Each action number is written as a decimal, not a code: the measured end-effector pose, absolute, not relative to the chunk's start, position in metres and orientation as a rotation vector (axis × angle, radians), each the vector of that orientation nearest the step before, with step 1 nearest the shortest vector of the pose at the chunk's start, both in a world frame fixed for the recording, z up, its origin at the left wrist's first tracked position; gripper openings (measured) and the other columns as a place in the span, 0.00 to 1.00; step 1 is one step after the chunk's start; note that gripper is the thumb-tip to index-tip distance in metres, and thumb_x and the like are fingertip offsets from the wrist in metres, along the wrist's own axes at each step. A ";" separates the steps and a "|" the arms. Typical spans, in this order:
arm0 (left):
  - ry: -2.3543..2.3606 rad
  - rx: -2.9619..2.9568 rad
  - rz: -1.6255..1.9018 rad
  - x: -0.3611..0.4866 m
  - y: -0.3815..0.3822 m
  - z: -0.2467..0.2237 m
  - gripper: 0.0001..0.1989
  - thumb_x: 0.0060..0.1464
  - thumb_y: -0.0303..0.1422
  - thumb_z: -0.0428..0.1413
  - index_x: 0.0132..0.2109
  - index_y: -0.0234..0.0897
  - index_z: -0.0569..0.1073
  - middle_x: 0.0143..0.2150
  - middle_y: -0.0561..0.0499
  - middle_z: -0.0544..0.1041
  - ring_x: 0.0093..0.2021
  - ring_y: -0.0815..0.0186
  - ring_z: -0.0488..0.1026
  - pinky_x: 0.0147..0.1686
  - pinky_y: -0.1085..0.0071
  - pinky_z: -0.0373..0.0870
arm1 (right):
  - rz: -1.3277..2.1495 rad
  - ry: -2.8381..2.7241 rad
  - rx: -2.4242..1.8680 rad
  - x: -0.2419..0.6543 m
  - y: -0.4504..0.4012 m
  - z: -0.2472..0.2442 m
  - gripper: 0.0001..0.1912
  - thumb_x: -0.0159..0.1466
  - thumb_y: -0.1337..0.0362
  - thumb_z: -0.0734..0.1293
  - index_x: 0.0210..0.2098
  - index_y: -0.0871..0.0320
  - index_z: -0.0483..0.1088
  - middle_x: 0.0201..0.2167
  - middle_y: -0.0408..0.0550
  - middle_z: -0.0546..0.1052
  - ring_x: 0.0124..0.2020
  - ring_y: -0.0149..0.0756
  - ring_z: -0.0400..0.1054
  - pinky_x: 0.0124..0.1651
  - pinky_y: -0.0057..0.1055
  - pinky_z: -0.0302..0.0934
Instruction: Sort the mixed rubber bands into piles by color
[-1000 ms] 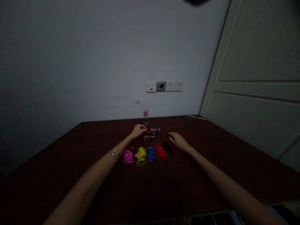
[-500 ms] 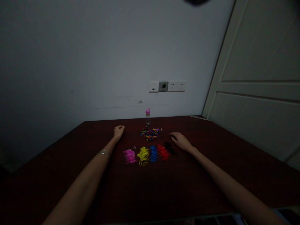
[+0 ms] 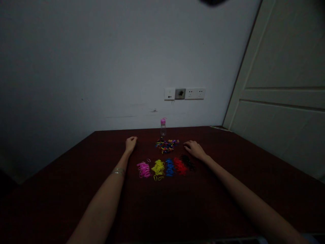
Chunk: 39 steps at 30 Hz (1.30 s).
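Note:
My left hand (image 3: 131,143) rests on the table left of a mixed pile of coloured rubber bands (image 3: 167,145), its fingers curled closed with nothing seen in them. To the right of that pile, my right hand (image 3: 194,149) lies palm down with fingers stretched out, touching only the table as far as I can see. Nearer to me is a row of sorted rubber bands: pink (image 3: 144,169), yellow (image 3: 158,167), blue (image 3: 170,167), red (image 3: 180,166) and black (image 3: 188,162). The black ones lie just below my right hand.
Behind the mixed pile a small clear bottle with a pink cap (image 3: 163,127) stands upright. The dark red table (image 3: 157,206) meets a pale wall with a socket panel (image 3: 185,94). A panelled door (image 3: 281,91) is at the right.
The view has turned slightly left, so the scene sits further right. My right hand has shifted a little left towards the mixed pile. My left hand stays curled in place.

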<state>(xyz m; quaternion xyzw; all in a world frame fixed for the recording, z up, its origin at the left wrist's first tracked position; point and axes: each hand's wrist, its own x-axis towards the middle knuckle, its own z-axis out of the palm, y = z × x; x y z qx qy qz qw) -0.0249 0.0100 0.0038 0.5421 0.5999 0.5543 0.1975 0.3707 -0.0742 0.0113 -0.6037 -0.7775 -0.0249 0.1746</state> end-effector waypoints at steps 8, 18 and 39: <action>1.639 1.389 1.646 -0.027 0.007 0.004 0.17 0.44 0.40 0.50 0.31 0.30 0.76 0.16 0.55 0.65 0.19 0.71 0.59 0.22 0.75 0.55 | -0.098 -2.169 -1.823 0.350 -0.059 0.016 0.17 0.65 0.59 0.57 0.49 0.55 0.70 0.48 0.53 0.72 0.47 0.43 0.65 0.46 0.34 0.59; 1.600 1.520 1.583 -0.020 -0.004 0.009 0.16 0.44 0.40 0.51 0.28 0.30 0.75 0.16 0.55 0.65 0.20 0.70 0.61 0.23 0.75 0.55 | -0.160 -2.191 -1.799 0.345 -0.050 0.019 0.15 0.65 0.59 0.58 0.44 0.56 0.73 0.46 0.52 0.73 0.46 0.41 0.66 0.45 0.32 0.59; 1.599 1.510 1.532 -0.021 -0.003 0.006 0.14 0.43 0.39 0.53 0.29 0.31 0.76 0.16 0.54 0.66 0.19 0.70 0.61 0.21 0.75 0.55 | -0.074 -2.206 -1.630 0.351 -0.043 0.025 0.12 0.64 0.63 0.60 0.37 0.60 0.73 0.48 0.54 0.71 0.48 0.39 0.65 0.50 0.29 0.57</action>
